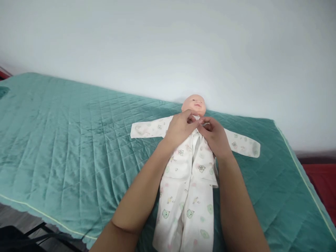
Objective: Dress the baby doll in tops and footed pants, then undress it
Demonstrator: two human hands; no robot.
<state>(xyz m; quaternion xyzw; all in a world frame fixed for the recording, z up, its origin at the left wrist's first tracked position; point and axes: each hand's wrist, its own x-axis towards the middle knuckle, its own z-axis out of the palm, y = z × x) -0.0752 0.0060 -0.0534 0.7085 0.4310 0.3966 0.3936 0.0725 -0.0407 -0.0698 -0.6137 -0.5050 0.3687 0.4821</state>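
Note:
A baby doll [193,103] lies on its back, dressed in a white patterned jacket [180,159] and matching pants [172,206]. The jacket's sleeves stretch out to both sides, and its front hangs slightly apart below the chest. My left hand [183,125] is at the neckline, thumb and fingers closed on the jacket's edge. Right beside it, my right hand [211,133] pinches the jacket at the same spot under the doll's chin. The fingertips of both hands nearly meet, and they hide whatever small part of the collar lies between them.
A green quilted cover [78,140] with a pale piped edge lies under the doll. Behind it rises a plain light wall [157,45]. Something red [319,182] stands beyond the right edge, and dark metal legs [39,231] show at lower left.

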